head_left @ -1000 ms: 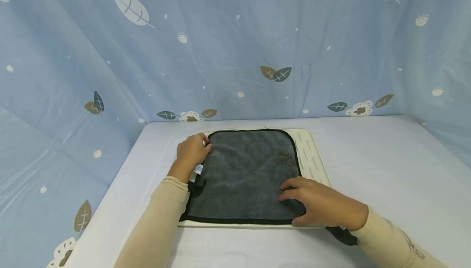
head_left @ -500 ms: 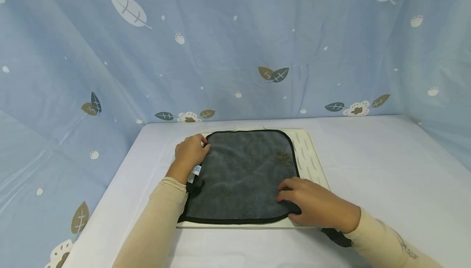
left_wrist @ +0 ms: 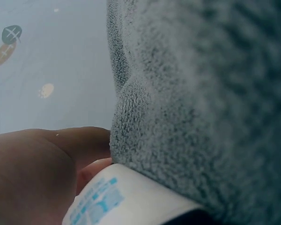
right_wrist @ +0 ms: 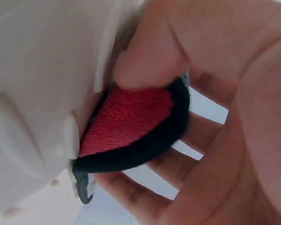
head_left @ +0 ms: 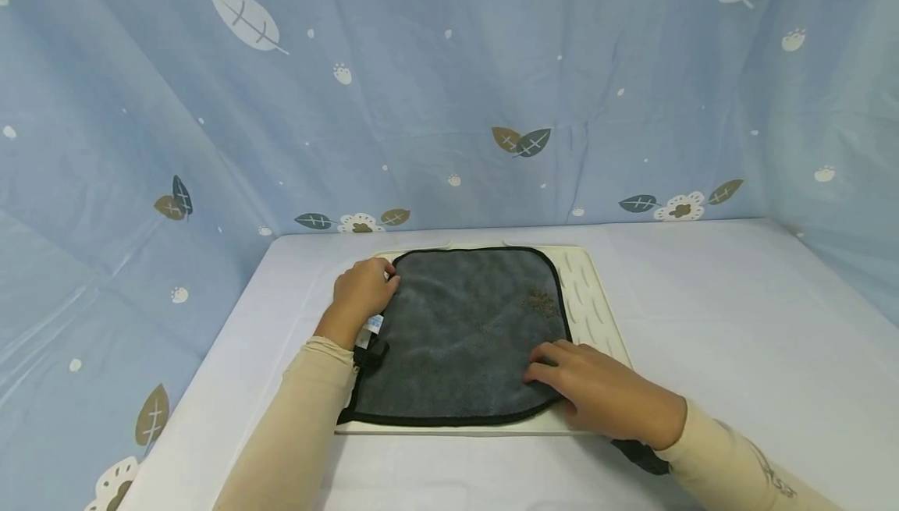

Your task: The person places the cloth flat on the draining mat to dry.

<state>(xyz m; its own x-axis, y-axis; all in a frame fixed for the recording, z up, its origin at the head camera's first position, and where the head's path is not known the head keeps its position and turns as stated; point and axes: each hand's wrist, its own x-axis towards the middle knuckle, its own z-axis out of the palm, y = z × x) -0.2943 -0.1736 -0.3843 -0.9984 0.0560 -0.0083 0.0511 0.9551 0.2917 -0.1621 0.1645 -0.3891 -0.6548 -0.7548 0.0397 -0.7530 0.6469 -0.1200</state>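
A dark grey cleaning cloth (head_left: 463, 331) with black edging lies over a cream board (head_left: 593, 316) with raised ridges. A brown patch marks the cloth's right part. My left hand (head_left: 361, 291) holds the cloth's left edge near its far corner; its fingertips are partly hidden. Beside it, a white label with blue print (left_wrist: 100, 199) sticks out from the edge. My right hand (head_left: 597, 386) pinches the near right corner between thumb and fingers. That corner is lifted and curls over, and its red underside (right_wrist: 131, 117) shows in the right wrist view.
A white-covered table (head_left: 737, 324) extends around the board, with more surface on the right. Behind it and at the sides hangs a light blue curtain (head_left: 421, 90) printed with leaves and flowers. Black wrist straps (head_left: 641, 456) sit under the forearms.
My right hand has gripped the cloth's near right corner and raised it off the board, moving slightly left. My left hand has stayed at the left edge. The whole view has shifted a little.
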